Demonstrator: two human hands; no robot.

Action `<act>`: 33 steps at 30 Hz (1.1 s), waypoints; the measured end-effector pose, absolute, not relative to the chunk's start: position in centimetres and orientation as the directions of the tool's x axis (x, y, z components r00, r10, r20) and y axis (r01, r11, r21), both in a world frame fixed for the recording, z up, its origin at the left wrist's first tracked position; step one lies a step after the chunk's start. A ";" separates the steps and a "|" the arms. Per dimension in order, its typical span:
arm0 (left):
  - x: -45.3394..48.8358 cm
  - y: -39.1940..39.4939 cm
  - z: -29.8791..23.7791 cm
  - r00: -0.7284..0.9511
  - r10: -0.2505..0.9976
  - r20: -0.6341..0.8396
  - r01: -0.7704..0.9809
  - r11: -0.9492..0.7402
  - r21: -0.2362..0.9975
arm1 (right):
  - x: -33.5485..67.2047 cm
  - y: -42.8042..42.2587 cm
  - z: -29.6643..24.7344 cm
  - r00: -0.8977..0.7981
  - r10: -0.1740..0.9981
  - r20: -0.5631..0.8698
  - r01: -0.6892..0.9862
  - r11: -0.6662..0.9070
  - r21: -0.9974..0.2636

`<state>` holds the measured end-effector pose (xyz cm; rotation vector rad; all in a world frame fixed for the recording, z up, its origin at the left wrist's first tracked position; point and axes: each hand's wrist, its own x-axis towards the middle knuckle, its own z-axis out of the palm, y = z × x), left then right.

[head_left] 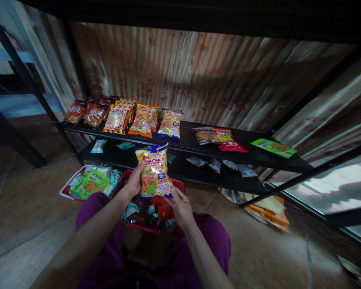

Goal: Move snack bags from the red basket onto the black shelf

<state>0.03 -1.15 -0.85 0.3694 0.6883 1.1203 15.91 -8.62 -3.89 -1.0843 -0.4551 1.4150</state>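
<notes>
Over the red basket (pixel 178 184), before the black shelves: one bag (pixel 154 171) of snacks, orange and yellow with a blue foot, upright, face toward us, held clear of the basket. Our left hand (pixel 134 180) clasps its left edge, thumb on the front, fingers behind. Our right hand (pixel 180 206) pinches its lower right corner, fingers curled under the foot.

Basket: straight below the bag, close to us, holding mixed small packets.

Upper shelf (pixel 189 140), left end: a row of bags (pixel 117 118) leaning back, brown ones at the far left, orange and yellow ones next, a twin bag (pixel 170 124) last in line.

Upper shelf, middle: a brown pack (pixel 203 135) and a red pack (pixel 228 141), lying flat, touching.

Upper shelf, right end: one green pack (pixel 273 147), flat, well apart from the rest.

Lower shelf (pixel 183 169): small grey packets (pixel 216 163) scattered along it, and teal packets (pixel 98 146) toward its left end.

Floor, left of the basket: a stack of green packs (pixel 90 184)
</notes>
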 end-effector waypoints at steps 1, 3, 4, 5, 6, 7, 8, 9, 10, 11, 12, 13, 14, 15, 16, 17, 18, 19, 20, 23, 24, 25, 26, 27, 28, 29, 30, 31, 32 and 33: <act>0.0 -1.2 -0.9 0.246 0.914 -0.321 -0.692 0.398 0.602 | 16.2 -8.4 -3.8 0.150 0.932 -0.330 -0.534 -0.204 -0.821; -0.1 -1.3 -1.0 0.214 0.918 -0.333 -0.682 0.385 0.622 | 16.7 -7.8 -3.4 0.111 0.946 -0.304 -0.517 -0.206 -0.831; -0.1 -1.4 -1.1 0.204 0.920 -0.336 -0.672 0.381 0.635 | 16.9 -7.4 -3.1 0.111 0.950 -0.291 -0.519 -0.194 -0.832; 0.0 -1.6 -1.2 0.202 0.922 -0.332 -0.660 0.378 0.649 | 17.1 -7.0 -2.7 0.123 0.953 -0.278 -0.522 -0.176 -0.834; 0.0 -1.7 -1.2 0.207 0.923 -0.324 -0.646 0.377 0.663 | 17.3 -6.6 -2.3 0.142 0.953 -0.267 -0.523 -0.157 -0.838; 0.1 -1.9 -1.3 0.213 0.925 -0.314 -0.630 0.376 0.680 | 17.4 -6.1 -1.9 0.158 0.954 -0.256 -0.518 -0.141 -0.843; 0.2 -2.1 -1.4 0.217 0.928 -0.302 -0.611 0.371 0.700 | 17.5 -5.6 -1.4 0.167 0.956 -0.242 -0.510 -0.126 -0.851; 0.3 -2.2 -1.4 0.221 0.931 -0.290 -0.589 0.364 0.721 | 17.6 -5.1 -1.0 0.170 0.960 -0.223 -0.498 -0.112 -0.860; 0.4 -2.4 -1.5 0.228 0.933 -0.278 -0.565 0.359 0.743 | 17.6 -4.7 -0.6 0.166 0.965 -0.203 -0.486 -0.099 -0.868; 0.4 -2.5 -1.5 0.236 0.933 -0.272 -0.541 0.358 0.761 | 17.6 -4.3 -0.3 0.160 0.970 -0.185 -0.476 -0.089 -0.875; 0.5 -2.6 -1.6 0.242 0.932 -0.271 -0.521 0.361 0.774 | 17.6 -3.9 0.0 0.152 0.974 -0.170 -0.469 -0.080 -0.880; 0.5 -2.7 -1.6 0.248 0.929 -0.275 -0.507 0.366 0.780 | 17.6 -3.6 0.2 0.146 0.976 -0.160 -0.465 -0.075 -0.882; 0.4 -2.8 -1.6 0.248 0.926 -0.286 -0.500 0.375 0.781 | 17.5 -3.4 0.4 0.142 0.977 -0.157 -0.464 -0.074 -0.883; 0.4 -2.9 -1.7 0.246 0.922 -0.300 -0.496 0.386 0.778 | 17.5 -3.2 0.5 0.141 0.977 -0.158 -0.464 -0.075 -0.883; 0.3 -2.9 -1.7 0.241 0.919 -0.313 -0.493 0.393 0.776 | 17.4 -3.1 0.6 0.141 0.977 -0.159 -0.466 -0.076 -0.882; 0.3 -3.0 -1.6 0.238 0.917 -0.320 -0.490 0.398 0.775 | 17.3 -3.0 0.6 0.139 0.977 -0.161 -0.469 -0.078 -0.880; 0.2 -3.0 -1.5 0.239 0.915 -0.323 -0.487 0.401 0.776 | 17.2 -2.9 0.6 0.129 0.978 -0.162 -0.475 -0.083 -0.876; 0.2 -3.1 -1.3 0.245 0.913 -0.325 -0.481 0.406 0.777 | 17.2 -2.9 0.6 0.116 0.980 -0.162 -0.482 -0.087 -0.872; 0.3 -3.2 -1.0 0.251 0.912 -0.324 -0.477 0.408 0.778 | 17.1 -2.8 0.6 0.105 0.981 -0.164 -0.491 -0.092 -0.866; 0.4 -3.5 0.0 0.267 0.911 -0.314 -0.472 0.408 0.782 | 17.0 -2.5 0.4 0.118 0.972 -0.201 -0.514 -0.114 -0.850; 0.5 -3.6 0.3 0.271 0.912 -0.310 -0.470 0.406 0.784 | 16.9 -2.4 0.4 0.144 0.965 -0.218 -0.520 -0.113 -0.846; 0.6 -3.7 0.5 0.276 0.912 -0.305 -0.470 0.404 0.784 | 16.9 -2.2 0.3 0.177 0.955 -0.236 -0.527 -0.110 -0.843; 0.6 -3.7 0.6 0.280 0.912 -0.301 -0.471 0.404 0.784 | 16.9 -2.0 0.2 0.209 0.945 -0.251 -0.532 -0.106 -0.840; 0.6 -3.8 0.6 0.284 0.911 -0.298 -0.470 0.403 0.785 | 16.9 -1.9 0.1 0.240 0.935 -0.263 -0.535 -0.098 -0.839; 0.6 -3.9 0.6 0.284 0.912 -0.296 -0.469 0.401 0.787 | 16.8 -1.7 0.0 0.269 0.924 -0.271 -0.536 -0.090 -0.839; 0.6 -3.9 0.4 0.283 0.914 -0.292 -0.468 0.397 0.789 | 16.8 -1.6 0.0 0.292 0.916 -0.275 -0.536 -0.081 -0.840; 0.6 -4.0 0.2 0.285 0.915 -0.286 -0.465 0.393 0.793 | 16.7 -1.4 0.0 0.310 0.909 -0.278 -0.538 -0.074 -0.840; 0.6 -4.0 0.0 0.287 0.916 -0.280 -0.462 0.388 0.797 | 16.7 -1.3 0.0 0.323 0.904 -0.279 -0.541 -0.066 -0.839; 0.6 -4.1 -0.2 0.292 0.917 -0.272 -0.462 0.385 0.799 | 16.6 -1.2 0.0 0.333 0.901 -0.279 -0.547 -0.057 -0.835; 0.6 -4.1 -0.4 0.300 0.917 -0.264 -0.466 0.383 0.798 | 16.5 -1.2 0.1 0.341 0.897 -0.280 -0.554 -0.049 -0.831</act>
